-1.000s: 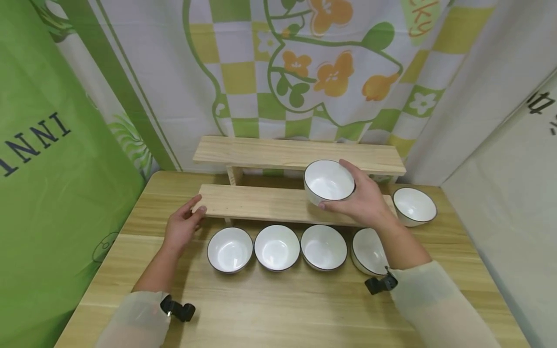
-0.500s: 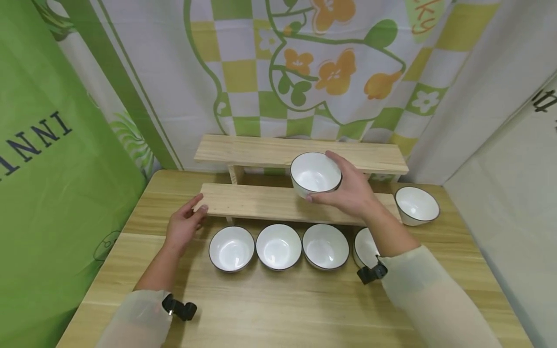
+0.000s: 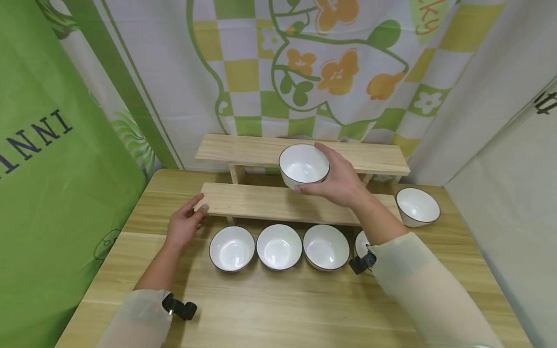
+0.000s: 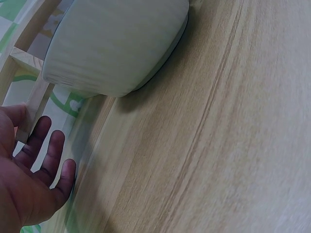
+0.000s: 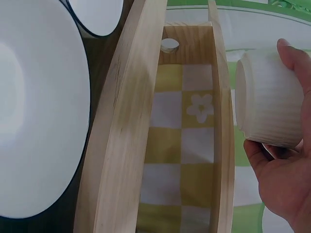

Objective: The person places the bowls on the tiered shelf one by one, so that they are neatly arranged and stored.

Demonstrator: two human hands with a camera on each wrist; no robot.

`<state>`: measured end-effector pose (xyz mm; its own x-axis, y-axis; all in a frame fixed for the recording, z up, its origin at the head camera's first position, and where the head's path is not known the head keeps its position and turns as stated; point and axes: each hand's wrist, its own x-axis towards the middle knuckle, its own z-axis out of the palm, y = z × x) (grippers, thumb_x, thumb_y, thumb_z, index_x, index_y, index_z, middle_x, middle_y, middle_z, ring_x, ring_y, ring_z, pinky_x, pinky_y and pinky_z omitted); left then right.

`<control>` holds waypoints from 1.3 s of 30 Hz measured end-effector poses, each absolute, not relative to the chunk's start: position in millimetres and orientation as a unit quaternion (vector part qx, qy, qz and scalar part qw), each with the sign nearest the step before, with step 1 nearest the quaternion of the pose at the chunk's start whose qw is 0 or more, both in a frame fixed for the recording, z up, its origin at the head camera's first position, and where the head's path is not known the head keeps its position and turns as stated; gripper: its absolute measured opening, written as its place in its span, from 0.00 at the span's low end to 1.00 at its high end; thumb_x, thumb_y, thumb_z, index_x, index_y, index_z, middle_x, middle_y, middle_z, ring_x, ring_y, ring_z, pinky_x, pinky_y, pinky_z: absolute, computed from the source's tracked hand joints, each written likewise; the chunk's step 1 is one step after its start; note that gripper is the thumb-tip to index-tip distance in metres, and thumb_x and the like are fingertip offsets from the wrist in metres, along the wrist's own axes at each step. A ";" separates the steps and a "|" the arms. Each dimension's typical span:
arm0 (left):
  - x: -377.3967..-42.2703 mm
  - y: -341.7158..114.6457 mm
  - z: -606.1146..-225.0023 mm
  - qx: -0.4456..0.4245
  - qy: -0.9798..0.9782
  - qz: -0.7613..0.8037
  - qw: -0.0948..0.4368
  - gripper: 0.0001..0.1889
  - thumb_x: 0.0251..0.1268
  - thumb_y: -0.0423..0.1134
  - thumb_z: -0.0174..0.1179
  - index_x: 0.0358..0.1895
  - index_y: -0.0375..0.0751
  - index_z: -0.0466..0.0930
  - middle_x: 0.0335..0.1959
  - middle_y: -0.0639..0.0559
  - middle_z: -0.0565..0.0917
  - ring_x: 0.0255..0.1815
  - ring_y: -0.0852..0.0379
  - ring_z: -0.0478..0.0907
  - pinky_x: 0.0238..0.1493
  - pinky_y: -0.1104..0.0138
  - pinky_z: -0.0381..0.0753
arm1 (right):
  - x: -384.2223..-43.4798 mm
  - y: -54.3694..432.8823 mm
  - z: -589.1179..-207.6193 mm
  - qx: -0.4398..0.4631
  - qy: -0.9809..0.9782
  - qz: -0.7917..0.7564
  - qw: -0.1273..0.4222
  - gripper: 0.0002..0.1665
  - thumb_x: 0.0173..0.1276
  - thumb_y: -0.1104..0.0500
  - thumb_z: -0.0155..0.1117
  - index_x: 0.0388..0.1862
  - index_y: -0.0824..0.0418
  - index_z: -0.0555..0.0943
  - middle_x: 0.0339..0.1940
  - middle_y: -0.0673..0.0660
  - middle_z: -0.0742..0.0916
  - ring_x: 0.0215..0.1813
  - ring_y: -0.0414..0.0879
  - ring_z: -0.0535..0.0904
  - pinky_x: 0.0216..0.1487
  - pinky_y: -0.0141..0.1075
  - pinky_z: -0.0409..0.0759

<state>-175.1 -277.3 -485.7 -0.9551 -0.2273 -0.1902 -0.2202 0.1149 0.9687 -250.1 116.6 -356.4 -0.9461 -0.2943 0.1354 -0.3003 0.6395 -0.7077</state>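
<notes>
Counter (image 3: 278, 304), wood-grained. Shelf (image 3: 256, 149), two-tier, pale wood, stands along the counter's far edge. Four bowls (image 3: 279, 246), white, dark-rimmed, stand in a row before the shelf, the rightmost partly hidden by the right forearm (image 3: 378, 220). Side bowl (image 3: 417, 207), matching, sits near the counter's far right corner. Raised bowl (image 3: 304, 164), matching, is above the counter toward its far edge. Right hand (image 3: 339, 181) is clamped on the raised bowl; left hand (image 3: 183, 224), well apart, touches the lower tier's (image 3: 248, 200) left end, fingers loosely extended.
</notes>
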 end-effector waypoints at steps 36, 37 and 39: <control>-183.2 -285.0 -512.2 0.141 -0.750 -0.646 0.026 0.31 0.74 0.50 0.66 0.76 0.51 0.72 0.38 0.62 0.85 0.43 0.58 0.85 0.44 0.68 0.86 | -278.9 36.6 -351.6 0.188 -0.891 0.413 0.015 0.73 0.42 0.37 0.88 0.82 0.59 0.62 0.74 0.62 0.74 0.71 0.57 0.72 0.69 0.50 0.74; -183.2 -284.9 -512.6 0.141 -0.751 -0.645 0.027 0.31 0.73 0.50 0.66 0.76 0.52 0.72 0.38 0.61 0.85 0.43 0.58 0.85 0.44 0.68 0.86 | -280.3 34.5 -351.7 0.188 -0.892 0.411 0.015 0.73 0.42 0.36 0.88 0.82 0.59 0.62 0.74 0.62 0.74 0.70 0.57 0.73 0.69 0.49 0.74; -183.6 -284.7 -513.2 0.139 -0.752 -0.643 0.028 0.31 0.73 0.52 0.66 0.76 0.52 0.73 0.39 0.60 0.86 0.44 0.56 0.85 0.44 0.69 0.86 | -283.0 30.6 -350.9 0.186 -0.893 0.411 0.013 0.73 0.42 0.36 0.88 0.82 0.59 0.61 0.75 0.62 0.74 0.71 0.56 0.72 0.70 0.49 0.73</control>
<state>-183.6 -284.7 -513.2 -0.9599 -0.2453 -0.1356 -0.1720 0.1336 0.9760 -283.0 30.6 -350.9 -0.9307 -0.3211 0.1752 -0.3419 0.5938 -0.7284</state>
